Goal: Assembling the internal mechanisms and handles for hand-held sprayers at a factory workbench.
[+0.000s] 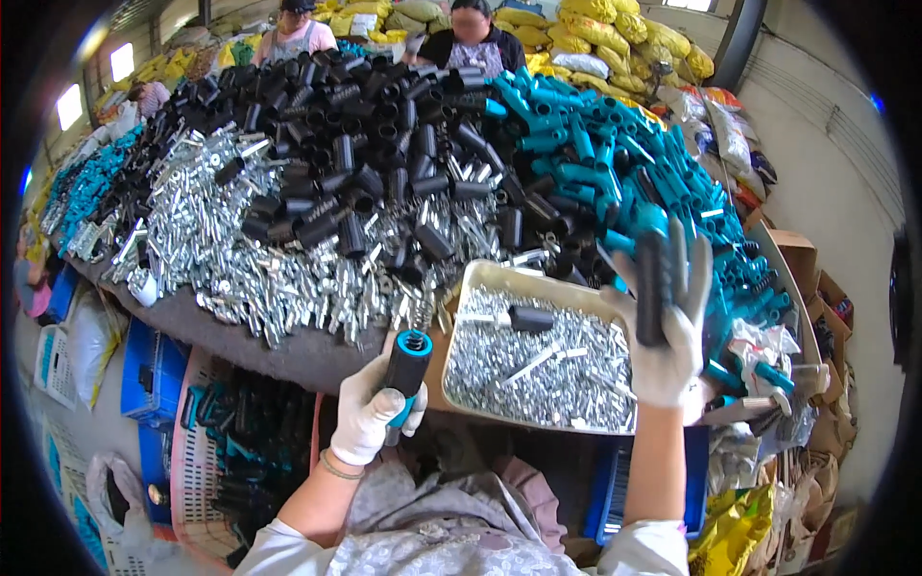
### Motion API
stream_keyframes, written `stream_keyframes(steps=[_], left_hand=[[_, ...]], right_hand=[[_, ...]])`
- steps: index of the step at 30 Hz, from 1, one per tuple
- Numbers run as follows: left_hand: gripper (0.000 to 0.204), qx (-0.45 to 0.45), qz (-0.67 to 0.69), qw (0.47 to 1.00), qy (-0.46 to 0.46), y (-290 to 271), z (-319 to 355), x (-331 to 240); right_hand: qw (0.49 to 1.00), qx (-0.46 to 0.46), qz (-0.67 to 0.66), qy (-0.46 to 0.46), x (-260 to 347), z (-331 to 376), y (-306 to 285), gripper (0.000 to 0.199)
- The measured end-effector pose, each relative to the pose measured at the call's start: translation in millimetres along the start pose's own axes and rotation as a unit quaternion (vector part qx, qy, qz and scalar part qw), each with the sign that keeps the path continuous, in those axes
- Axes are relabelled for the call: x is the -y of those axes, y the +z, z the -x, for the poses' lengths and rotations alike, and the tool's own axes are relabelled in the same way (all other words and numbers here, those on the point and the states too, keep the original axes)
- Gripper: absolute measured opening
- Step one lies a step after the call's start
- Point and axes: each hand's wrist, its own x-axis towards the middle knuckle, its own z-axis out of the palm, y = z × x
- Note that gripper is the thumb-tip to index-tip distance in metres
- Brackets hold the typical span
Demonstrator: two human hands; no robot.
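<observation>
In front of my body, my left hand (pixel 370 413) is closed round a tubular handle (pixel 411 360) with a black sleeve and teal ends. A metal coil spring (pixel 415 339) stands up out of its top opening. My right hand (pixel 669 336) is raised over the right end of the metal-parts tray, blurred by motion. Between its thumb and long outstretched fingers sits an upright black ribbed sleeve (pixel 652 293). Whether the teal at the top of that sleeve belongs to it, I cannot tell. White gloves cover both hands.
A cream tray (pixel 469 288) of small metal parts stands before me. Beyond it are heaps of silver metal pins (pixel 279 288), black sleeves (pixel 336 115) and teal tubes (pixel 586 134). A pink basket (pixel 192 470) is at lower left. Two people (pixel 471 43) are across the heap.
</observation>
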Motion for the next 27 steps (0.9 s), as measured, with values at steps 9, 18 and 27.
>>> stream_keyframes(steps=[9, 18, 27], left_hand=[[0.102, 0.06, -0.158, 0.983, -0.075, 18.5, 63.6, -10.6], [0.065, 0.142, -0.394, 0.907, 0.046, 4.8, 83.5, -17.5], [0.059, 0.216, -0.534, 0.81, 0.109, 1.7, 73.0, -38.5]], right_hand=[[0.951, -0.137, -0.256, 0.108, 30.2, 149.0, 11.1, 0.098], [0.885, -0.123, -0.198, 0.402, 7.2, 181.4, -0.2, 0.079], [0.863, -0.022, -0.146, 0.483, 14.7, 164.6, -14.6, 0.079]])
